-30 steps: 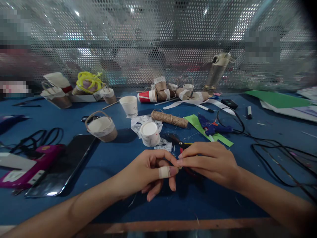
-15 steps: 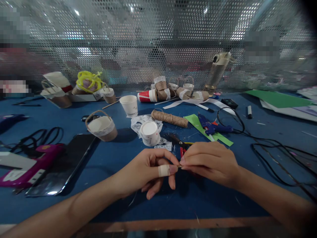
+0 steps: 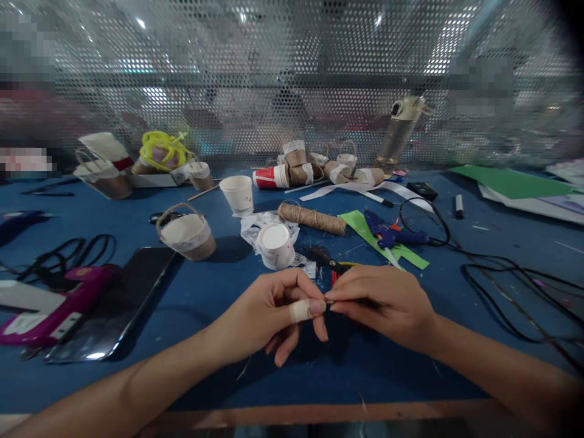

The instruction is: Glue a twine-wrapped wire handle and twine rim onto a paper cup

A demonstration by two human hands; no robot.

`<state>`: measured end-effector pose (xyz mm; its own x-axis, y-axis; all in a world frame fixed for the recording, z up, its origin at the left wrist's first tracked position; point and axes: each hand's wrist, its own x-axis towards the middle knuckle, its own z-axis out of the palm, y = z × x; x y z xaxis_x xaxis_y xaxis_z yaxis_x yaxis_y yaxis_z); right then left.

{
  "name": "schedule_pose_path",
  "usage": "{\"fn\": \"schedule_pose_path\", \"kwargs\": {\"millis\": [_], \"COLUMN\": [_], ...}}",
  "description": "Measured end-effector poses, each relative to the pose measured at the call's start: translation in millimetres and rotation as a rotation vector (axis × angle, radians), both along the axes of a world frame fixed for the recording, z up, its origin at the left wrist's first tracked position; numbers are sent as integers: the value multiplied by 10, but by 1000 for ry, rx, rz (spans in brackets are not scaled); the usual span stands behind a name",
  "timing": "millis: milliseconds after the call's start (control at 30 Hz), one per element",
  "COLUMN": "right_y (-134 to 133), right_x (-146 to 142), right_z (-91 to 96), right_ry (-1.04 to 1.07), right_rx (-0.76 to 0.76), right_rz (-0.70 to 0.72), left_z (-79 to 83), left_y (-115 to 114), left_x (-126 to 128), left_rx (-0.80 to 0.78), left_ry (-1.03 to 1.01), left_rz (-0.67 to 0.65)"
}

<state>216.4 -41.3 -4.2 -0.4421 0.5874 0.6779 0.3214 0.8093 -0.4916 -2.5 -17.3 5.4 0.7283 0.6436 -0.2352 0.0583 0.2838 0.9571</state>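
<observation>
Blue tabletop [image 3: 283,389]; left hand [image 3: 269,307], right hand [image 3: 387,304] pinch tiny brownish piece [image 3: 329,302] between fingertips, probably for fine control.

The left hand [image 3: 283,307] and right hand [image 3: 387,304] pinch a tiny item [image 3: 329,302] above the tabletop [image 3: 383,380]; beyond them sit a twine roll [image 3: 312,219], a white cup [image 3: 275,246] and a blue glue gun [image 3: 395,235]

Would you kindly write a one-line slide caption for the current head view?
Left hand and right hand pinch a tiny item above a blue table, near a twine roll.
</observation>
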Motion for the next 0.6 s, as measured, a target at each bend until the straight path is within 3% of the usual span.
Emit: {"fn": "schedule_pose_path", "kwargs": {"millis": [233, 367, 500, 600], "right_y": [-92, -111, -122, -135], "right_x": [-93, -109, -123, -130], "right_z": [-50, -86, -108, -103], "right_ry": [199, 294, 334, 327], "right_rx": [-333, -542, -605, -599], "right_rz": [-67, -11, -7, -52], "left_z": [-2, -24, -36, -29], "left_y": [-53, -71, -71, -54], "left_x": [1, -42, -81, -69], "left_rx": [169, 491, 923, 939], "left_ry": [31, 150, 309, 360], "left_rz": [125, 171, 196, 188]}}
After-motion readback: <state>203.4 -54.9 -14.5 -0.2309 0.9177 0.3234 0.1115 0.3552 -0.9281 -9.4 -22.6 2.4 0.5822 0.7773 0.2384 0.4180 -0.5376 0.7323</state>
